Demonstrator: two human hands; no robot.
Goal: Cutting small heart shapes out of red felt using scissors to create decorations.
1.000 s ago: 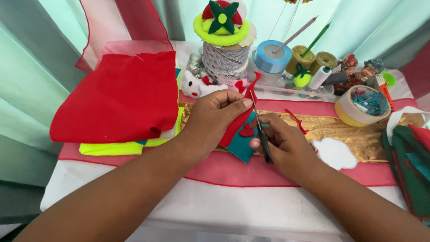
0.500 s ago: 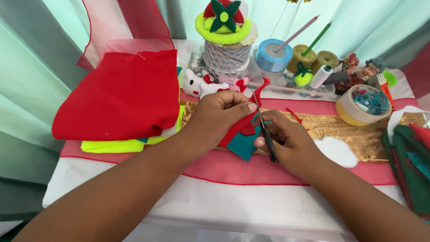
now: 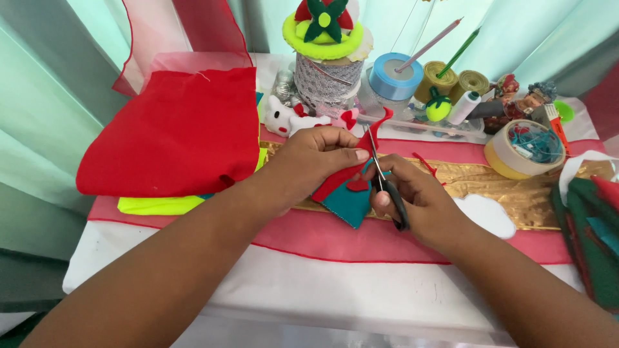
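L hand fingers curled, thumb + fingertips pinching the red felt piece at its top edge, knuckles up. R hand fingers closed round the black handles of small scissors; blades pointed up and away, tip close to the L thumbnail, running along the red felt's edge. Couldn't tell how far the blades were parted.

Red felt sat on a teal felt piece, teal corner sticking out below, toward the person. Both pieces were between the hands, over the gold fabric strip and the pink cloth at table centre. A thin red offcut lay on the gold, just R of the scissors.

Further out: stack of red fabric over yellow-green felt, L of the L forearm. White cloud-shaped cutout near the R wrist. Tape roll w/ blue bits inside, far R. Dark green + red felt pile at R edge. Behind the hands: white toy figure, lace-wrapped spool topped w/ a felt flower, blue ribbon roll, gold ribbon rolls.
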